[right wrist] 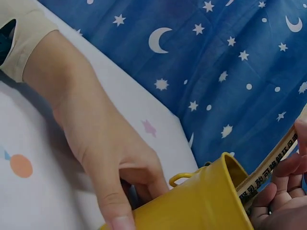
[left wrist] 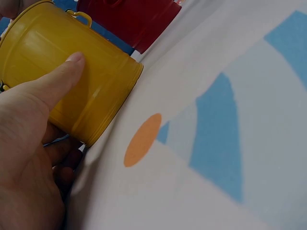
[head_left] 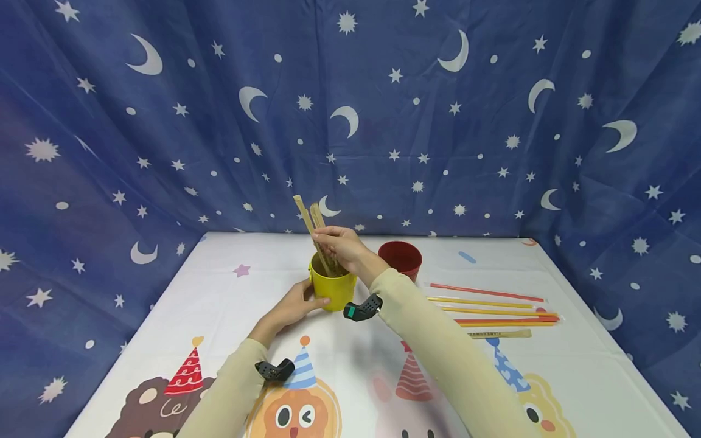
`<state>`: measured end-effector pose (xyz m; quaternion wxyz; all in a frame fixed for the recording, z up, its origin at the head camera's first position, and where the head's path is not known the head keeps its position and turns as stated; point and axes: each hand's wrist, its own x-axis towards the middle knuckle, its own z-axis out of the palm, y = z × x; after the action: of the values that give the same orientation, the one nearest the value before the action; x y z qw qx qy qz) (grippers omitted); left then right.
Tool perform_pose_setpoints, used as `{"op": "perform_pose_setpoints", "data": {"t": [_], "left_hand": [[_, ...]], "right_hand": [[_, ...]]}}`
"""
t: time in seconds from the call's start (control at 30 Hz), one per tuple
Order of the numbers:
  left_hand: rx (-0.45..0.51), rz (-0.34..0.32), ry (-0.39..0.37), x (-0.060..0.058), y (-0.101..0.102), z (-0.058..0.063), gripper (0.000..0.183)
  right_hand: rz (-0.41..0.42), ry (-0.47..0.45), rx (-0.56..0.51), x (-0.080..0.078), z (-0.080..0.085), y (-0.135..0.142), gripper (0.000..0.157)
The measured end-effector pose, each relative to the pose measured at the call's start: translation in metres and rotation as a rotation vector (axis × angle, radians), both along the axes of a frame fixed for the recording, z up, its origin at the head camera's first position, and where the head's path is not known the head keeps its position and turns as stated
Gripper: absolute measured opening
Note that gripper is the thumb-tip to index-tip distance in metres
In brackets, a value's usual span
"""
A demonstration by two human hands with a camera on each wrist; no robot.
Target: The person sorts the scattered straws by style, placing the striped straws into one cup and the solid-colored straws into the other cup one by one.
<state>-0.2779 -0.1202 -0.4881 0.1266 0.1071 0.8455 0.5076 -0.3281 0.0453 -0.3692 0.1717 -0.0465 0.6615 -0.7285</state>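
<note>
Back table edge [head_left: 350, 233]: beyond yellow bucket [head_left: 335, 293] and red bucket [head_left: 400, 254], along foot of curtain [head_left: 378, 91]. Left of yellow bucket: broad stretch of white tablecloth [head_left: 257, 292], pink star print included, out to left edge. Between buckets: narrow gap, crossed in head view by right wrist.

Tablecloth: white, cartoon animals in party hats toward near side. Curtain: dark blue, white moons and stars, at back and both sides.

Yellow bucket: mouth upward, gripped by left hand [head_left: 296, 304], thumb along wall. Paper-wrapped sticks [head_left: 305, 216]: lower ends inside yellow bucket, upper ends leaning left, pinched in right hand [head_left: 342, 246]. Red bucket: partly hidden behind right forearm. Farther right: red and yellow straws [head_left: 498, 311], roughly parallel; nearest, loose wrapped stick [head_left: 506, 334], left end beside right sleeve [head_left: 438, 340].
</note>
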Motion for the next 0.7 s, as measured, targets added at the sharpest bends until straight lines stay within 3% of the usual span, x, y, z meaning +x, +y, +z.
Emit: {"op": "perform_pose_setpoints", "data": {"t": [0.33, 0.7], "left_hand": [[-0.006, -0.007, 0.009, -0.0010, -0.0008, 0.0013, 0.095], [-0.002, -0.014, 0.006, -0.0004, 0.0000, 0.0013, 0.098]], "right_hand": [[-0.031, 0.025, 0.048, 0.0048, -0.0077, -0.0019, 0.025], [-0.055, 0.037, 0.105, 0.0075, -0.0022, -0.0034, 0.024]]}}
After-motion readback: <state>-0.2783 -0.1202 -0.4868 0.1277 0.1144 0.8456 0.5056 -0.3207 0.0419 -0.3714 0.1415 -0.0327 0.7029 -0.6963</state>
